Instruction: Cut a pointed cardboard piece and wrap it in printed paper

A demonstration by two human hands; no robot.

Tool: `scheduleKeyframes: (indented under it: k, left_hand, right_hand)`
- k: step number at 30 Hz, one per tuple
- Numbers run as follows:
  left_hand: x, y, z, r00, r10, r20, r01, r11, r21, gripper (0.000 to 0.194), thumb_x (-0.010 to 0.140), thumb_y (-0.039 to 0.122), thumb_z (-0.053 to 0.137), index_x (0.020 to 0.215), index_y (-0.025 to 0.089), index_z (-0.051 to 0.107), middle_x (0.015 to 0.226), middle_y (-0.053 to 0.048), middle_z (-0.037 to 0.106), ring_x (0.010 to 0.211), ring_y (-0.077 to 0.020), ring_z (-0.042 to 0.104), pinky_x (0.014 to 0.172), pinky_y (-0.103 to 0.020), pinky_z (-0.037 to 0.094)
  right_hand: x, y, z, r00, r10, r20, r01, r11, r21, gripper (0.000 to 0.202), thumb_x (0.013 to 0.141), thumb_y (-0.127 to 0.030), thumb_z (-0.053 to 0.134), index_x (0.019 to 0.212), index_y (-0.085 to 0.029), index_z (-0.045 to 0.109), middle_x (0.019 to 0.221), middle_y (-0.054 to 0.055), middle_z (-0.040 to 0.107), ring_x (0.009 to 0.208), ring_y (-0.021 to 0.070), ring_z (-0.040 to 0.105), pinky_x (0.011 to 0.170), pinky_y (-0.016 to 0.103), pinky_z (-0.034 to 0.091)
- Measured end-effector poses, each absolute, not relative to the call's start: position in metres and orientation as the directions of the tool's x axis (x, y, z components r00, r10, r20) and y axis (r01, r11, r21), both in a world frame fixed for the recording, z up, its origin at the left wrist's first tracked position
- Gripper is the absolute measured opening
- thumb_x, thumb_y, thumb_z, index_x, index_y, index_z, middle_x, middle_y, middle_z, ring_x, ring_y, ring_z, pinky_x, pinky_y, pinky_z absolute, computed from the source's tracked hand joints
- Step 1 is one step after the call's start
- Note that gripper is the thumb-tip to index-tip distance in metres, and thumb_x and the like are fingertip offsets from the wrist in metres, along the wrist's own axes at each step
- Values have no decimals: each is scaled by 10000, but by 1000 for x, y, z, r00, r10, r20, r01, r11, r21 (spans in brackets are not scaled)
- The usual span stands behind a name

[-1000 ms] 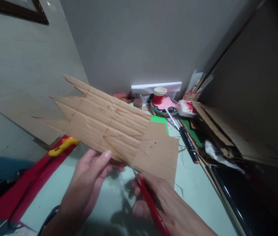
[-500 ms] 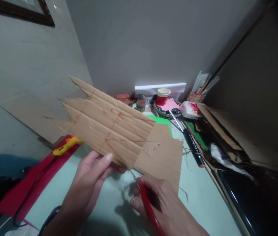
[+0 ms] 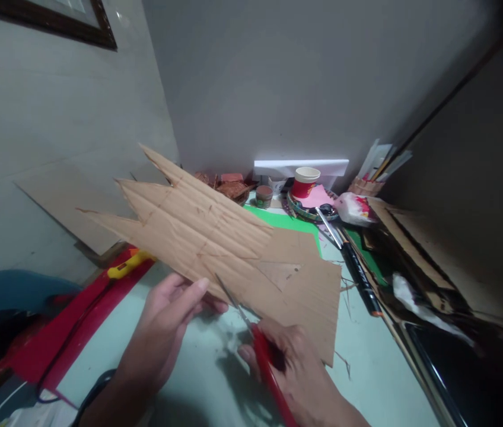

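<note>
My left hand (image 3: 175, 308) grips the lower edge of a brown cardboard piece (image 3: 198, 231), thumb on top and fingers beneath. Three pointed spikes stick out from its far left end, and reddish-brown lines are drawn across its face. In my right hand (image 3: 296, 362) is a pair of red-handled scissors (image 3: 267, 367), fingers wrapped round the handles. One blade lies over the face of the cardboard near my left thumb; the other blade is hidden. Behind and to the right, a second cardboard sheet (image 3: 309, 308) rests on the table.
A black-handled knife (image 3: 358, 276) lies to the right, beside stacked cardboard (image 3: 416, 249). At the back stand a red paper cup (image 3: 303, 185) and a small jar (image 3: 264, 197). A yellow glue gun (image 3: 129, 265) sits on red material (image 3: 78, 323) at left.
The scissors' blade has moved from the cardboard's edge onto its face. The cardboard has tilted flatter, showing more of the sheet behind. The whole view has shifted slightly.
</note>
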State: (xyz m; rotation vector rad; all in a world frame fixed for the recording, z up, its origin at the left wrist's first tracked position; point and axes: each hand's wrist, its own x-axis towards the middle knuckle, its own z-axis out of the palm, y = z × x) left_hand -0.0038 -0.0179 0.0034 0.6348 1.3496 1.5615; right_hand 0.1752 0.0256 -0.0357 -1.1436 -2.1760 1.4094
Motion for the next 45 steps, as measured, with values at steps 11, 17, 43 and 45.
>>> scheduleKeyframes:
  k: [11,17,43,45]
  left_hand:
    - [-6,-23,6,-377,920,-109,-185,41,982,175,783,287,722,626,217,753,580,-69,721,571,-214,646,586,-277,503]
    - [-3,-25,3,-345,933,-100,-136,56,989,179,778,320,720,641,209,752,595,-60,722,564,-206,655,574,-270,508]
    - [-2,-25,8,-385,912,-144,-253,46,966,175,788,288,732,637,201,748,583,-3,699,577,-158,642,580,-209,504]
    - [-1,-26,11,-385,914,-132,-215,50,975,228,804,286,710,593,205,743,562,-7,698,552,-152,629,563,-210,489]
  right_hand:
    - [189,22,-34,-713,671,-201,436,202,-877,426,851,-491,598,623,-198,390,571,-44,380,556,112,352,510,242,265]
    - [191,17,-21,-679,672,-294,537,182,-824,263,817,-407,598,713,-194,484,657,-4,496,667,167,469,577,267,325]
    - [189,16,-27,-664,707,-245,417,79,-905,388,823,-400,651,598,-195,410,552,-58,398,543,105,368,495,247,269]
    - [190,15,-24,-650,707,-279,434,44,-900,352,798,-368,689,616,-191,445,575,-61,402,550,103,388,492,238,281]
